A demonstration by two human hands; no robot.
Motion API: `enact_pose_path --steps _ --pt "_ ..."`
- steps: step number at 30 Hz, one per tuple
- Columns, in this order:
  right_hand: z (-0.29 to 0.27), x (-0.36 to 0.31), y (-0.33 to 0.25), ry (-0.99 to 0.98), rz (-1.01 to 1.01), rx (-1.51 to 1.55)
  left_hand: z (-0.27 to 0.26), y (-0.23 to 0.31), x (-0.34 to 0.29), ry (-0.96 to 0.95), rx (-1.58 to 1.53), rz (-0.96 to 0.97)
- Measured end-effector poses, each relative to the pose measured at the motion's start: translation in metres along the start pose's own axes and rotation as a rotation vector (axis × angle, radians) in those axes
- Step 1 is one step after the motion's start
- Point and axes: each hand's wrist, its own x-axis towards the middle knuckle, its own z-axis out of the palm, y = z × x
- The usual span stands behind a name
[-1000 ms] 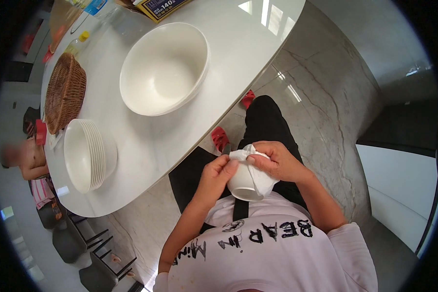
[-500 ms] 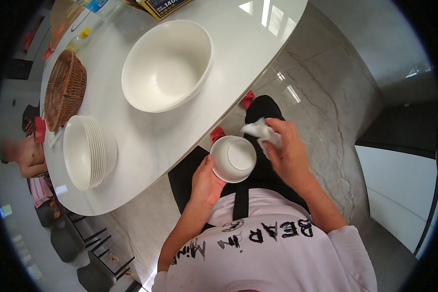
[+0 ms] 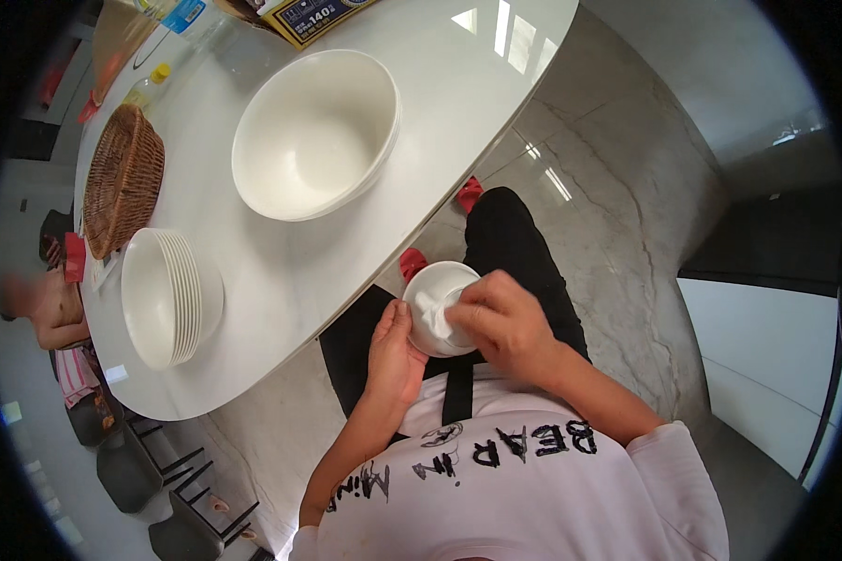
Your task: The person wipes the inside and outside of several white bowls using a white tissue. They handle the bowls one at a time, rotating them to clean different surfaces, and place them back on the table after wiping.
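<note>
Over my lap, my left hand [image 3: 393, 355] grips a small white bowl [image 3: 447, 273] by its left side, thumb against the edge. My right hand [image 3: 510, 327] is closed on a crumpled white tissue [image 3: 429, 307] and presses it against the bowl. Its fingers partly cover the bowl, so I cannot tell whether the tissue is on the inside or the underside. On the table, to the left, lies a stack of several matching white bowls [image 3: 150, 297], tipped on its side. A large white bowl [image 3: 313, 140] stands farther back, its inside showing.
The glossy white table [image 3: 281, 280] curves along my left. On it are a wicker basket [image 3: 126, 182], a yellow-capped bottle [image 3: 145, 89] and a dark-and-yellow box [image 3: 313, 19]. Chairs [image 3: 131, 477] and a seated person [image 3: 56, 309] are beyond. A white cabinet [image 3: 758, 365] stands right.
My right hand has moved left and brought the tissue from beside the bowl onto it. My left hand keeps its hold on the bowl.
</note>
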Motion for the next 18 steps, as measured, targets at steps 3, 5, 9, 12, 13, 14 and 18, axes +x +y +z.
enact_pose_path --steps 3,5,9,12,13,14,18 --pt "-0.005 0.001 0.007 0.099 0.081 -0.110 0.007 0.008 -0.005 -0.041 0.008 0.093" --pt "-0.005 -0.010 0.005 0.018 0.112 -0.055 0.006 0.009 -0.006 -0.035 -0.026 0.129" --pt "0.001 -0.010 -0.011 -0.039 0.138 0.124 0.005 0.001 -0.001 0.027 -0.012 0.081" --pt "0.006 -0.003 -0.005 0.015 0.097 0.066 0.007 -0.001 -0.002 0.002 0.046 0.081" --pt "0.004 0.000 0.000 0.039 0.090 0.008 0.007 0.000 -0.003 -0.036 0.061 0.092" --pt "0.002 0.002 0.005 0.062 0.082 -0.050 0.008 0.001 -0.004 -0.073 0.074 0.104" --pt "-0.011 -0.006 0.013 0.112 0.300 -0.055 0.008 0.002 -0.008 -0.046 0.240 0.208"
